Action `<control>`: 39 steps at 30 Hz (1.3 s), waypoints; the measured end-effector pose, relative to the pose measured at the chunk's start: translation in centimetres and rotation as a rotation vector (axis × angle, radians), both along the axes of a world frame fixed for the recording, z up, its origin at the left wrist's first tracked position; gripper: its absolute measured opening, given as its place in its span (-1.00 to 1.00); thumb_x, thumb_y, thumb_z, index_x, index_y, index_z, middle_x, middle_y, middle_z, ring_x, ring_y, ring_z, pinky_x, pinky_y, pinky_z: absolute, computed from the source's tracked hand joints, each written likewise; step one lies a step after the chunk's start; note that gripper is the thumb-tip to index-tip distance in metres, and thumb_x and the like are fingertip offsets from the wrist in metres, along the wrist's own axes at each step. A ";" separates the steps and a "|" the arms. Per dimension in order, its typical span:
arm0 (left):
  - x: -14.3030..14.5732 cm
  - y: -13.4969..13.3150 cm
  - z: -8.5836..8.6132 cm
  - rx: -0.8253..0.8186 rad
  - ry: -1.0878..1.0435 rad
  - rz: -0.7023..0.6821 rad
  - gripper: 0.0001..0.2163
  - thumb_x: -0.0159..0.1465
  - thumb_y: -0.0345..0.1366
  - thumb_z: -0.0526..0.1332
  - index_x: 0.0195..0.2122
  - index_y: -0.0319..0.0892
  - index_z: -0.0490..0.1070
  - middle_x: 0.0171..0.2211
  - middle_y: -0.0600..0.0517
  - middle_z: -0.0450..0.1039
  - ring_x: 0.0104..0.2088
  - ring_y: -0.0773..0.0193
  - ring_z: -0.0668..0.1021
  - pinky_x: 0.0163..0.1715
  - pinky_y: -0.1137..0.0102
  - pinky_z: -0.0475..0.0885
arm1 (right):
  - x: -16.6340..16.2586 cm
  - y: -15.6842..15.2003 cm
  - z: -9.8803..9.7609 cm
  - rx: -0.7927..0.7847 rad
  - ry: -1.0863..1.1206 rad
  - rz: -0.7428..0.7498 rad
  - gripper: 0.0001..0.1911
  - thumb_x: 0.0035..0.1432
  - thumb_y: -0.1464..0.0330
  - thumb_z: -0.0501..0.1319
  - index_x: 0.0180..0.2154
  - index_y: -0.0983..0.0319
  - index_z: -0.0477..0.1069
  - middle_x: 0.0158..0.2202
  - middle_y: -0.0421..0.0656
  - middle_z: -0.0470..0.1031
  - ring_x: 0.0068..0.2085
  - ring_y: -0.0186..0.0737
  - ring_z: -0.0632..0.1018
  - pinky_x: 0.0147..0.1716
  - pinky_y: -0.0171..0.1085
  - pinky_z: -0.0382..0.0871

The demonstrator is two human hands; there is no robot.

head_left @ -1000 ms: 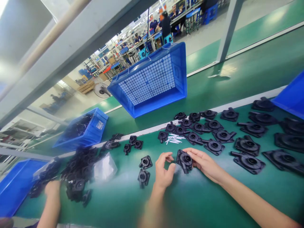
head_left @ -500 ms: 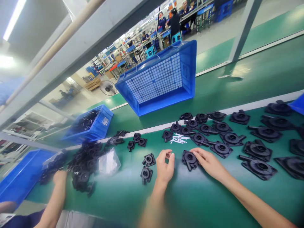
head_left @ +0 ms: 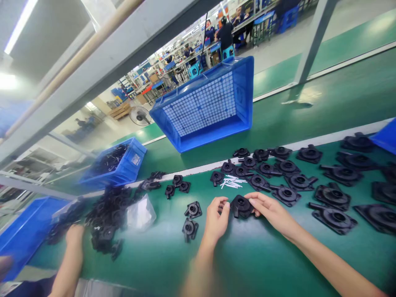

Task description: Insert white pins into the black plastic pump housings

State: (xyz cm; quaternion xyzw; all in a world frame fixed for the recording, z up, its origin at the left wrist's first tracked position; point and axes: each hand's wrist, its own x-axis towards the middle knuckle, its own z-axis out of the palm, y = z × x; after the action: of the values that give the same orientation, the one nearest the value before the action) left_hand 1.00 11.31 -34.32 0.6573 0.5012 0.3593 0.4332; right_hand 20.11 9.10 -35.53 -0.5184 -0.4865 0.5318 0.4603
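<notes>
A black plastic pump cover [head_left: 241, 206], with a round raised centre and a short spout, is tilted up off the green bench. My right hand [head_left: 267, 211] grips its right edge between thumb and fingers. Just to the left is my left hand [head_left: 217, 216], its fingers curled and its thumb apart from them, with nothing visible in it. Its fingertips come close to the cover; whether they touch I cannot tell. Thin white sticks [head_left: 233, 181] lie in a small heap beyond my hands. Two similar covers [head_left: 189, 227] rest left of my left hand.
Many more black covers [head_left: 299, 181] spread across the right side. At left are a pile of black parts [head_left: 107, 218], a clear plastic bag [head_left: 140, 212] and a co-worker's hand [head_left: 75, 234]. An upturned blue crate [head_left: 213, 131] and a filled blue bin [head_left: 131, 163] stand behind.
My right hand has tilted the cover up and shifted it slightly left, with its fingers now further under the edge. My left hand has moved a little closer to it.
</notes>
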 end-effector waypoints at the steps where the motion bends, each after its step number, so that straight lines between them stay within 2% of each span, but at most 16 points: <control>1: 0.0 0.1 -0.2 -0.066 -0.038 -0.035 -0.75 0.28 -0.18 0.08 -0.15 -0.19 0.40 -0.30 -0.03 0.45 -0.31 0.28 0.47 -0.29 0.41 0.35 | -0.1 -0.1 0.1 -0.015 0.037 -0.014 -0.52 0.08 -0.03 0.13 -0.19 0.24 0.36 -0.52 -0.21 0.40 -0.51 -0.31 0.38 -0.47 -0.30 0.30; 5: 0.2 0.1 -0.4 -0.210 -0.209 -0.145 -0.74 0.25 -0.17 0.12 -0.16 -0.23 0.38 -0.33 -0.01 0.42 -0.37 0.33 0.45 -0.30 0.43 0.34 | -0.1 -0.2 0.1 -0.026 0.158 -0.045 -0.56 0.10 0.02 0.15 -0.17 0.23 0.34 -0.49 -0.23 0.38 -0.51 -0.34 0.35 -0.46 -0.33 0.27; 9: 0.6 -0.2 -0.2 -0.220 -0.281 -0.214 -0.74 0.18 -0.20 0.22 -0.17 -0.25 0.39 -0.37 0.01 0.39 -0.38 0.34 0.40 -0.33 0.48 0.31 | -0.2 -0.3 0.1 0.032 0.134 -0.046 -0.61 0.12 0.05 0.14 -0.19 0.23 0.35 -0.49 -0.22 0.38 -0.49 -0.33 0.36 -0.45 -0.30 0.28; 12: 0.8 -0.5 0.1 -0.159 -0.280 -0.259 -0.80 0.21 -0.24 0.19 -0.24 -0.26 0.44 -0.39 0.01 0.37 -0.34 0.32 0.38 -0.27 0.45 0.31 | -0.6 -0.7 0.7 0.083 0.078 -0.017 -0.63 0.14 0.07 0.12 -0.20 0.22 0.36 -0.52 -0.23 0.36 -0.49 -0.31 0.37 -0.45 -0.29 0.30; 18: 0.7 -0.5 0.4 -0.055 -0.194 -0.255 -0.86 0.19 -0.41 0.14 -0.41 -0.25 0.49 -0.47 0.05 0.34 -0.36 0.32 0.37 -0.26 0.44 0.29 | -1.2 -1.4 1.4 0.151 0.002 0.020 -0.69 0.18 0.12 0.09 -0.21 0.22 0.36 -0.48 -0.20 0.40 -0.46 -0.30 0.41 -0.44 -0.31 0.34; 25: 0.4 -0.3 0.0 0.047 -0.108 -0.231 -0.81 0.13 -0.51 0.12 -0.56 -0.23 0.44 -0.53 0.09 0.33 -0.44 0.36 0.35 -0.38 0.48 0.24 | -1.0 -1.5 1.0 0.202 -0.072 0.024 -0.72 0.22 0.16 0.05 -0.20 0.20 0.36 -0.39 -0.17 0.44 -0.41 -0.29 0.45 -0.38 -0.31 0.38; 31: 0.5 -0.4 -0.1 0.084 -0.098 -0.224 -0.80 0.10 -0.54 0.10 -0.59 -0.21 0.43 -0.54 0.08 0.35 -0.42 0.34 0.39 -0.34 0.46 0.26 | -0.9 -1.5 0.9 0.231 -0.146 0.013 -0.73 0.23 0.17 0.04 -0.21 0.19 0.38 -0.27 -0.13 0.47 -0.28 -0.23 0.50 -0.24 -0.27 0.40; 39: 0.5 -0.4 -0.4 0.129 -0.081 -0.216 -0.80 0.09 -0.52 0.10 -0.56 -0.20 0.46 -0.50 0.05 0.42 -0.39 0.30 0.41 -0.31 0.44 0.28 | -1.0 -1.5 1.3 0.231 -0.162 -0.006 -0.70 0.21 0.14 0.04 -0.24 0.19 0.40 -0.28 -0.12 0.49 -0.28 -0.20 0.51 -0.26 -0.26 0.42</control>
State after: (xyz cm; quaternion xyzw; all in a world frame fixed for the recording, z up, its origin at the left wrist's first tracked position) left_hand 1.49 10.92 -34.72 0.7189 0.3854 0.3682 0.4462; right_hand 19.15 7.65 -34.19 -0.5046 -0.5787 0.4271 0.4776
